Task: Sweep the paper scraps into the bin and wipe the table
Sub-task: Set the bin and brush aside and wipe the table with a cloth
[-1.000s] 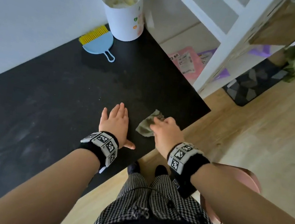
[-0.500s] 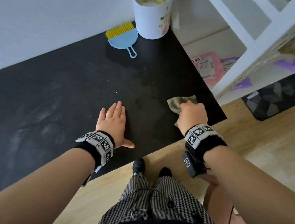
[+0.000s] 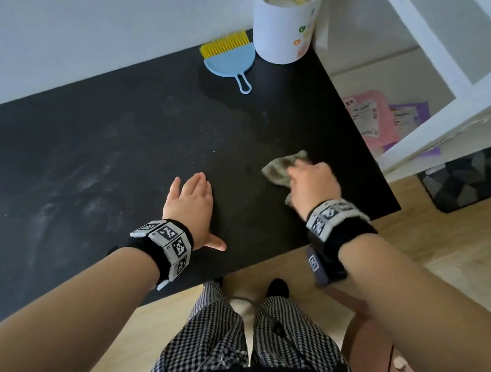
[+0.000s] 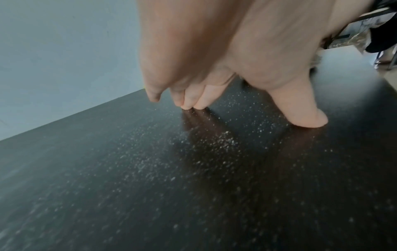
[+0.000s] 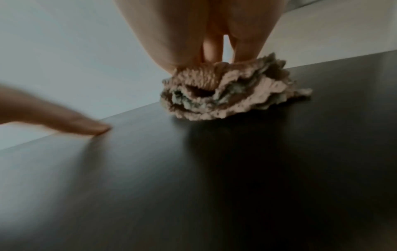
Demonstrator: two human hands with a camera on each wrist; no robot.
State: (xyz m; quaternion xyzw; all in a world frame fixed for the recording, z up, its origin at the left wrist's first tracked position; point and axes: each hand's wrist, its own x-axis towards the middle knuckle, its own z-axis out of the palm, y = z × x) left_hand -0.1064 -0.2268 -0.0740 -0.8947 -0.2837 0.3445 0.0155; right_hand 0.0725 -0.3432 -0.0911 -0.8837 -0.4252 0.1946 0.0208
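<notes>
My left hand (image 3: 189, 206) lies flat, fingers straight, on the black worktop (image 3: 94, 148); my right hand (image 3: 311, 183) presses a crumpled grey cloth (image 3: 279, 168) near its right edge. The scrap-filled white bin (image 3: 284, 26) stands at the far corner, with a blue dustpan (image 3: 230, 63) beside it.

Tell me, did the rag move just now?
Yes. The rag under the right hand slid away from the front edge of the table, rightward and nearer the white bin.
</notes>
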